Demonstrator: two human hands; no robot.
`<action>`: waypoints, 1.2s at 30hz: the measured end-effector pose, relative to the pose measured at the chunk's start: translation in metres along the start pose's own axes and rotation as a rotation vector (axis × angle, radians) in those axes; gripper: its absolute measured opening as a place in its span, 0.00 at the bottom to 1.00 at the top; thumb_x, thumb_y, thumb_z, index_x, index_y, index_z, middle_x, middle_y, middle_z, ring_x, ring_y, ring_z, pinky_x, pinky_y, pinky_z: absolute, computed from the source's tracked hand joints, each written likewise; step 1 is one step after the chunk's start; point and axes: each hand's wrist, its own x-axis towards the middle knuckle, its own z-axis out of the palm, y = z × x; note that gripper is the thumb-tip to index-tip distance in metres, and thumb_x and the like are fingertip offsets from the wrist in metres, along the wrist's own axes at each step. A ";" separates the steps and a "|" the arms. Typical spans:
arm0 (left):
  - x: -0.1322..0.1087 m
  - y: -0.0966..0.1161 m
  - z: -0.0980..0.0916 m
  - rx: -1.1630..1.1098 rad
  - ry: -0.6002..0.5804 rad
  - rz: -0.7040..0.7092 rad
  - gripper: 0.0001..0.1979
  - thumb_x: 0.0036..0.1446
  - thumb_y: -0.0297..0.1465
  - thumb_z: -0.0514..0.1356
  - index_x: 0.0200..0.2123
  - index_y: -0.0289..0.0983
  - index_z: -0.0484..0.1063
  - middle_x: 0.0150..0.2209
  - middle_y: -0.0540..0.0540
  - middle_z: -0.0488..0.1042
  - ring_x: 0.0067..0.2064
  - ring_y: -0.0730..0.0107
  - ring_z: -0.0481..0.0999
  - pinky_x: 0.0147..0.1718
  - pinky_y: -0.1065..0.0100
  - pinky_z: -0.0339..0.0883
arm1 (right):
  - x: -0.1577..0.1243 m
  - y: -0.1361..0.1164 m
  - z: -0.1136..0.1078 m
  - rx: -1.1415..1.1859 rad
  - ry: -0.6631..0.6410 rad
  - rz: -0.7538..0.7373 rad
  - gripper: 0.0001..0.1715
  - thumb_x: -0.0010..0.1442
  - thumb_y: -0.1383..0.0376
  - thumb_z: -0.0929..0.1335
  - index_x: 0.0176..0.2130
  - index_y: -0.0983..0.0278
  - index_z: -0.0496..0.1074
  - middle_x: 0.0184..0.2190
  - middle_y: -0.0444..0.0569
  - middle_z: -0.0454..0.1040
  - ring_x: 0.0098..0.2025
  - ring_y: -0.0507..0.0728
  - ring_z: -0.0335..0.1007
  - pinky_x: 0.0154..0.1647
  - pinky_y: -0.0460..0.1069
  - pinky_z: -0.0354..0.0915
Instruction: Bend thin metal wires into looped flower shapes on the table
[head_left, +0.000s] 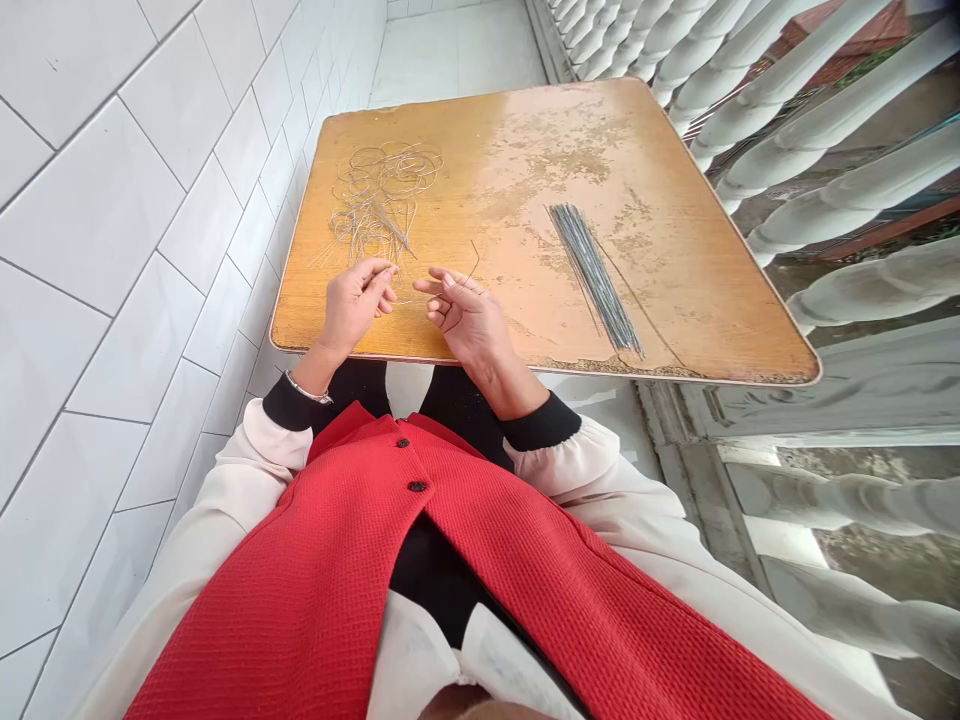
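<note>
My left hand (pixel 357 300) and my right hand (pixel 463 315) hover over the near edge of a worn wooden table (pixel 510 180). Both pinch a thin wire (pixel 472 262) that runs between them and curves up past the right fingers. Just beyond the left hand lies a heap of bent wire loops and short wire pieces (pixel 382 200). A bundle of straight grey wires (pixel 594 275) lies to the right of my right hand, slanting toward the near edge.
A white tiled wall (pixel 112 250) runs close along the left of the table. A white balustrade (pixel 810 130) stands on the right. The table's near edge sits above my lap, with my red vest below.
</note>
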 end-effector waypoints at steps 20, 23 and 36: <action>0.004 0.008 -0.009 -0.089 -0.045 -0.048 0.09 0.67 0.34 0.60 0.36 0.37 0.76 0.21 0.55 0.73 0.20 0.84 0.71 0.21 0.79 0.63 | 0.008 -0.034 -0.015 -0.238 -0.034 -0.113 0.23 0.61 0.46 0.72 0.30 0.62 0.73 0.27 0.46 0.79 0.23 0.49 0.73 0.26 0.44 0.70; 0.002 0.005 -0.009 -0.191 -0.055 -0.088 0.11 0.66 0.39 0.61 0.39 0.37 0.76 0.24 0.54 0.75 0.21 0.84 0.72 0.21 0.78 0.63 | 0.007 -0.033 -0.011 -0.196 -0.009 -0.097 0.23 0.63 0.47 0.71 0.29 0.62 0.71 0.25 0.45 0.78 0.24 0.49 0.75 0.28 0.43 0.72; -0.021 -0.007 0.024 -0.777 -0.074 -0.183 0.22 0.69 0.48 0.52 0.40 0.38 0.77 0.39 0.46 0.82 0.31 0.78 0.79 0.29 0.75 0.69 | 0.000 -0.008 0.002 0.040 -0.126 -0.068 0.20 0.63 0.50 0.73 0.30 0.63 0.72 0.29 0.43 0.78 0.25 0.47 0.73 0.30 0.43 0.73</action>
